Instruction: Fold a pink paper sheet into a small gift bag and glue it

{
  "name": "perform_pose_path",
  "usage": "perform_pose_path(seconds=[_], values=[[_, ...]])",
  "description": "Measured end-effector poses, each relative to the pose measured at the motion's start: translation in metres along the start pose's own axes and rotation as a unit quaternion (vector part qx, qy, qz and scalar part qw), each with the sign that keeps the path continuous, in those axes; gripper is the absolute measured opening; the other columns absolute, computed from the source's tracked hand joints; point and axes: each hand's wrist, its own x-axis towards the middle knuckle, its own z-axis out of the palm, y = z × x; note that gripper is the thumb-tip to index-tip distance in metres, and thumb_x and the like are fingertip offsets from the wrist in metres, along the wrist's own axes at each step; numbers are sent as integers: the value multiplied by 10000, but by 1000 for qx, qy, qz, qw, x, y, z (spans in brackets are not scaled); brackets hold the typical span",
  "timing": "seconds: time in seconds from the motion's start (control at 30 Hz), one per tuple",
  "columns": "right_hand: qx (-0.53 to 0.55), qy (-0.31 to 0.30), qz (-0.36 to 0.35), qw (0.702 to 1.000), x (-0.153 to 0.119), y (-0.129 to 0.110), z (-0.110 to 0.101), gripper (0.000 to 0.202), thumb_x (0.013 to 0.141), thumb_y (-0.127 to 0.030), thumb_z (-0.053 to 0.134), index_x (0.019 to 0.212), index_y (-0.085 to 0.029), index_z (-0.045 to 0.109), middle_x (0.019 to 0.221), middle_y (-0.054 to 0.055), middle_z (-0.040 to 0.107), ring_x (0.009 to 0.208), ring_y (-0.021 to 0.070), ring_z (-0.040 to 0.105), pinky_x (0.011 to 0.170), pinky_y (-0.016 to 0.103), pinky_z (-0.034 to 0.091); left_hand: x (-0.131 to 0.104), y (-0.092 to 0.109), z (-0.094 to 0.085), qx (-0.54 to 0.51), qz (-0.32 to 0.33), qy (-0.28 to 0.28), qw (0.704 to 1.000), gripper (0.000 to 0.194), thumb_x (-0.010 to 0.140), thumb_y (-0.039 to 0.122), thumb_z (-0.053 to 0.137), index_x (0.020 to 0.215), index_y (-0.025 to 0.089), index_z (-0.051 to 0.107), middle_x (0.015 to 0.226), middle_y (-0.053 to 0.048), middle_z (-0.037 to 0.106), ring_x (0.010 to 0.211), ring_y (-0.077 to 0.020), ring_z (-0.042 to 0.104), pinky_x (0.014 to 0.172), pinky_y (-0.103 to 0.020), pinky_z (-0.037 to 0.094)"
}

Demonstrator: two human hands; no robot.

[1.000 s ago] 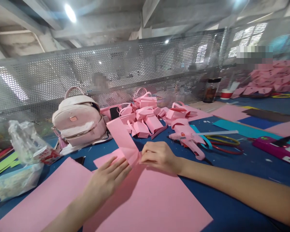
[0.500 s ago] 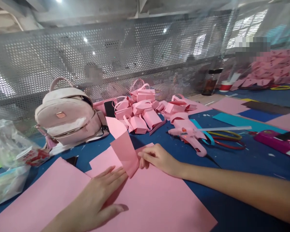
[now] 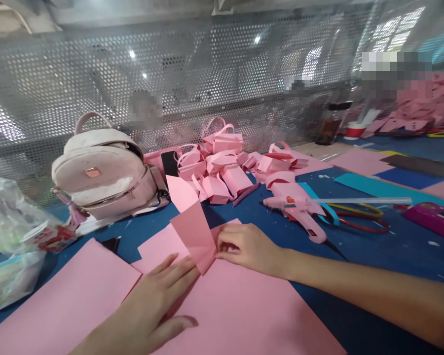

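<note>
Left hand [image 3: 155,301] lies open, right hand [image 3: 249,249] curls (grip unclear) at folded pink paper [image 3: 195,234]; packet [image 3: 49,236] bears blurred print.

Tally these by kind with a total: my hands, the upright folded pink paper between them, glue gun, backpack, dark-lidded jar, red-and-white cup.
Hands: 2 (left hand, right hand)
Folded pink paper: 1
Glue gun: 1
Backpack: 1
Dark-lidded jar: 1
Red-and-white cup: 1
Total: 7

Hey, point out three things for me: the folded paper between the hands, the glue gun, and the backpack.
Folded paper [image 3: 194,234]: head view, on its raised flap.
Glue gun [image 3: 304,217]: head view, on the top of its handle.
Backpack [image 3: 113,166]: head view, on its front panel.
</note>
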Motion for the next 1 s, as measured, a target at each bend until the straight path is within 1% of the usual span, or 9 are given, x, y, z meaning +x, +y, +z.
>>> perform_pose_path(seconds=[0.1, 0.17, 0.23, 0.33, 0.4, 0.5, 0.67, 0.83, 1.0], values=[[15, -18, 31, 999, 4, 0, 0, 90, 806, -218, 755, 852, -173, 692, 875, 17, 726, 729, 160, 656, 607, 237, 412, 10, 15, 3, -27, -64, 21, 997, 332, 1011, 443, 455, 1217, 199, 549, 1255, -96, 608, 1154, -261, 602, 1202, -576, 241], [25, -27, 39, 999, 5, -1, 0, 76, 808, -207, 743, 863, -178, 700, 867, 8, 721, 726, 153, 654, 617, 231, 426, 15, 22, 6, -30, -85, 11, 996, 355, 986, 492, 484, 1139, 183, 569, 1118, -92, 593, 1073, -270, 589, 1178, -635, 222], [30, -34, 44, 998, 4, -1, -1, 58, 813, -193, 726, 866, -182, 706, 865, 5, 719, 730, 151, 650, 626, 230, 430, 19, 22, 7, -28, -77, -1, 997, 397, 964, 538, 502, 1116, 177, 568, 1068, -84, 545, 1050, -274, 555, 1160, -675, 189], [30, -39, 49, 998, 3, -4, -1, 72, 820, -185, 707, 892, -176, 708, 889, 13, 716, 714, 148, 634, 620, 236, 418, 20, 12, 5, -18, -42, -16, 999, 402, 967, 548, 486, 1087, 174, 570, 1036, -69, 487, 1002, -248, 523, 1150, -696, 143], [27, -43, 53, 997, 3, -5, -2, 64, 827, -196, 701, 884, -170, 708, 860, 16, 705, 692, 149, 620, 612, 244, 405, 21, 5, 2, -3, -23, -18, 1000, 391, 972, 540, 478, 1034, 167, 578, 994, -59, 466, 958, -239, 506, 1131, -692, 184], [26, -48, 51, 997, 5, -6, -4, 40, 823, -202, 700, 845, -169, 703, 820, 13, 689, 700, 157, 610, 644, 257, 406, 21, -1, -2, 23, -5, -23, 999, 337, 1001, 469, 440, 932, 167, 573, 948, -55, 452, 942, -247, 482, 1082, -669, 285], [42, -64, 31, 997, 7, -1, -8, 55, 812, -159, 674, 853, -179, 704, 892, 15, 709, 742, 156, 622, 672, 249, 420, 23, 7, -7, 51, -11, -35, 998, 223, 1006, 351, 451, 912, 177, 555, 956, -63, 484, 960, -262, 491, 1040, -638, 334], [56, -70, 21, 996, 7, 1, -9, 94, 805, -147, 657, 875, -176, 712, 911, 20, 716, 712, 148, 608, 661, 247, 424, 25, 13, -8, 57, -15, -28, 998, 228, 1003, 372, 466, 905, 188, 559, 1011, -76, 535, 1016, -281, 506, 1015, -586, 354], [63, -72, 18, 995, 7, 0, -9, 123, 805, -133, 643, 896, -177, 713, 922, 15, 719, 727, 147, 606, 678, 247, 428, 26, 12, -4, 68, -44, -53, 995, 303, 1031, 377, 385, 904, 198, 594, 908, -47, 591, 878, -247, 527, 907, -500, 404]])
